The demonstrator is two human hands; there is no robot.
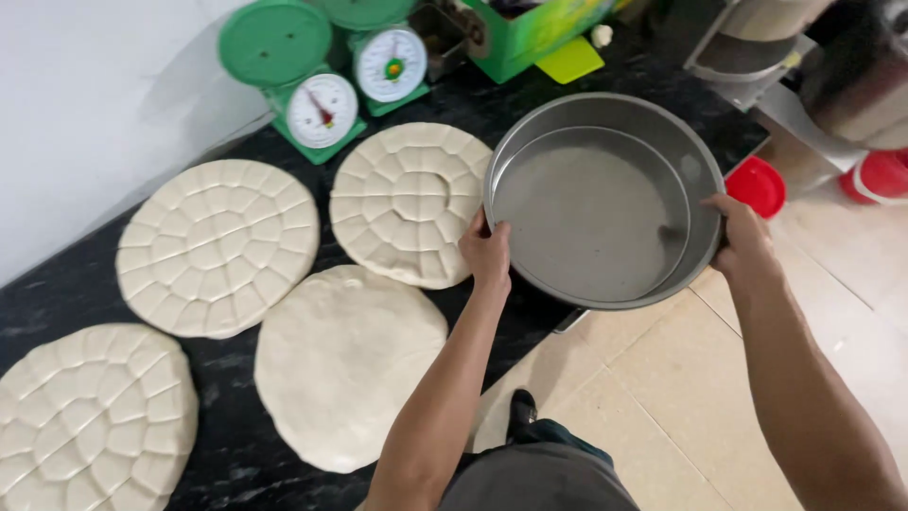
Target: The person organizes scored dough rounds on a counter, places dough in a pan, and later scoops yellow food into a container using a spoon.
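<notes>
Steel round pan gripped at opposite rims by left hand and right hand, fingertips hidden

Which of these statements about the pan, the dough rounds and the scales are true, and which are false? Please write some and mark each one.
1. Both hands, left hand and right hand, grip the round metal pan by its rim. True.
2. The pan is full of dough. False: it is empty.
3. Four flat dough rounds lie on the dark counter. True.
4. All rounds carry a scored pattern. False: the smooth round nearest the person has none.
5. The two scales are red. False: they are green.
</notes>
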